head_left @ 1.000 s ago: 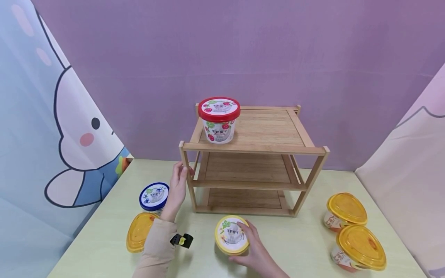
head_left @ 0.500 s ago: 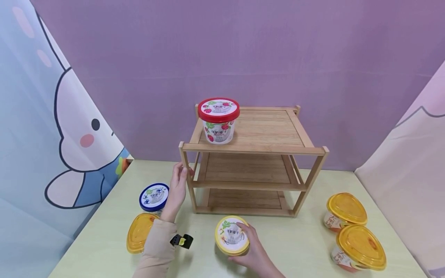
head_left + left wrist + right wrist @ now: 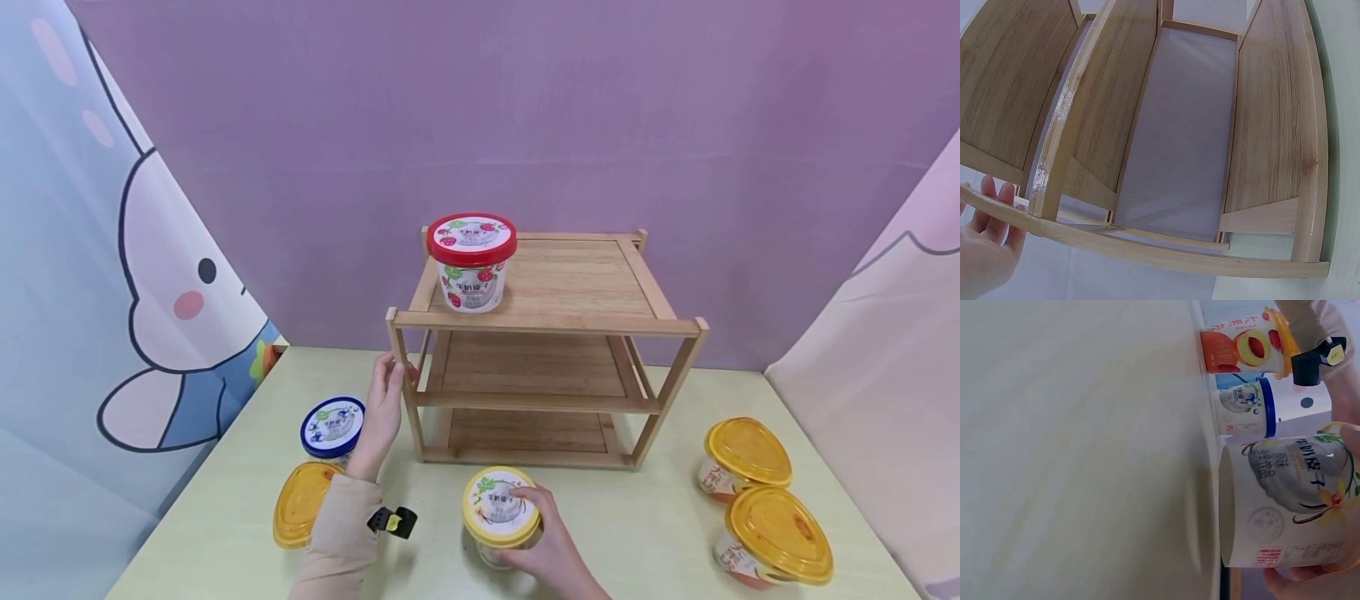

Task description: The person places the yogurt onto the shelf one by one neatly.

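Note:
My left hand (image 3: 384, 404) grips the left front post of a three-tier wooden shelf (image 3: 551, 323). In the left wrist view, its curled fingers (image 3: 999, 209) show behind the post. My right hand (image 3: 553, 546) holds a white tub with a yellow lid (image 3: 498, 507) in front of the shelf, fingers and thumb around it. Vanilla flowers decorate the tub's side (image 3: 1291, 500) in the right wrist view. Whether its base touches the table I cannot tell. On the shelf's top tier, at the left, stands a red-lidded strawberry tub (image 3: 472, 262).
Left of the shelf stand a blue-lidded tub (image 3: 333, 427) and an orange-lidded cup (image 3: 302, 504), partly behind my left forearm. Two orange-lidded cups (image 3: 748, 450) stand at the right of the pale table (image 3: 660, 533). A purple curtain (image 3: 547, 117) hangs behind.
The yellow-lidded tub now tips slightly, showing more of its lower side, as my right hand shifts a little. My left hand stays on the shelf post.

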The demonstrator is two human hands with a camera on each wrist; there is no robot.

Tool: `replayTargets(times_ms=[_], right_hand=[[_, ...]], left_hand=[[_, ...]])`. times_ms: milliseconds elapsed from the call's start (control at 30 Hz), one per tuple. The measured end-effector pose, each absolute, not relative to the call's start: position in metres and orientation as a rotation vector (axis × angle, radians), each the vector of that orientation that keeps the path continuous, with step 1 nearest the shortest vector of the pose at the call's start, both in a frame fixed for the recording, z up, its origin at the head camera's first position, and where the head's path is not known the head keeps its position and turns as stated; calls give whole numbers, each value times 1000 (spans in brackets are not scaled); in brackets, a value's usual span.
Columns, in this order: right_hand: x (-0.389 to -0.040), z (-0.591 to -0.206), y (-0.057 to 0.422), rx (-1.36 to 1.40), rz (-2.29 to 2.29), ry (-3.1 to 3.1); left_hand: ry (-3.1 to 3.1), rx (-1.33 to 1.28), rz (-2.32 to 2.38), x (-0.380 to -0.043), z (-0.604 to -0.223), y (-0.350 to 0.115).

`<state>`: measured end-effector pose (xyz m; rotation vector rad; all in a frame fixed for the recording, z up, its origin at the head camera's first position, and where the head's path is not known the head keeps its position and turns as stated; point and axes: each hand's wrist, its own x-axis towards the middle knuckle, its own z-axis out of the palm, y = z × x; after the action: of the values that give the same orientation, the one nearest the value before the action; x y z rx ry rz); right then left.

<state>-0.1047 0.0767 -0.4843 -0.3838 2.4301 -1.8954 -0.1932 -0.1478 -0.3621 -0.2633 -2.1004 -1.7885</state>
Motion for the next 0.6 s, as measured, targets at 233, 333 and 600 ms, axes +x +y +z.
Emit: replayTargets(times_ms=[233, 333, 600], right_hand=[[-103, -469, 82, -381, -1922, 2394], [-103, -462, 84, -367, -1929, 2419], [-101, -433, 92, -355, -1980, 2466]], left_hand=[[-2092, -269, -1793, -204, -377, -154], [-2085, -280, -1792, -209, -384, -156], [-2081, -299, -1786, -210, -386, -156]])
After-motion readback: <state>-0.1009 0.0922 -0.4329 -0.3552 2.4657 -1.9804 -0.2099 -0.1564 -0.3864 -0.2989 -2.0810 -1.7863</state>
